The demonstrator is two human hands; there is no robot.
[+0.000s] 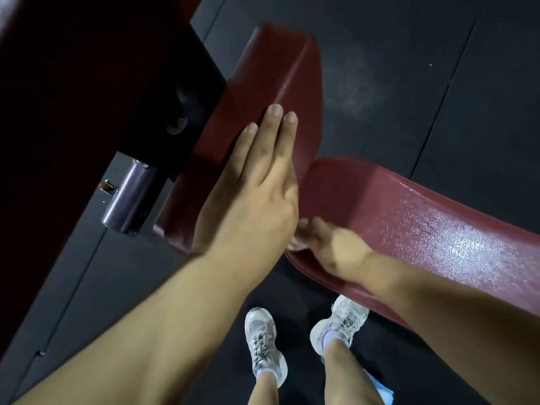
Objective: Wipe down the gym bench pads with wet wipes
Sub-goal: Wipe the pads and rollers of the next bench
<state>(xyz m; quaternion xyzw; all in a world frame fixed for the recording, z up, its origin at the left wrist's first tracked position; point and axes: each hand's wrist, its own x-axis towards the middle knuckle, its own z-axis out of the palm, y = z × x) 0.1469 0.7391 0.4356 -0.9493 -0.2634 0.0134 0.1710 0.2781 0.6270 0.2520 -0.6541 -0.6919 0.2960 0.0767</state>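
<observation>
mid-wipe, i reckon. left hand lies flat on the small pad, fingers straight, close together. right hand at the near end of the long pad, something pale under it, prob. the wipe; grip too blurred to tell. next: work the narrow gap btwn pads. floor open on the far side.

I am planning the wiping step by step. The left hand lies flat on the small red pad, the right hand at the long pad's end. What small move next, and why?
Probably bring the right hand, which seems to pinch a wipe, across the gap onto the small pad: the long pad glistens wet, the small pad under the left hand looks dull.
</observation>
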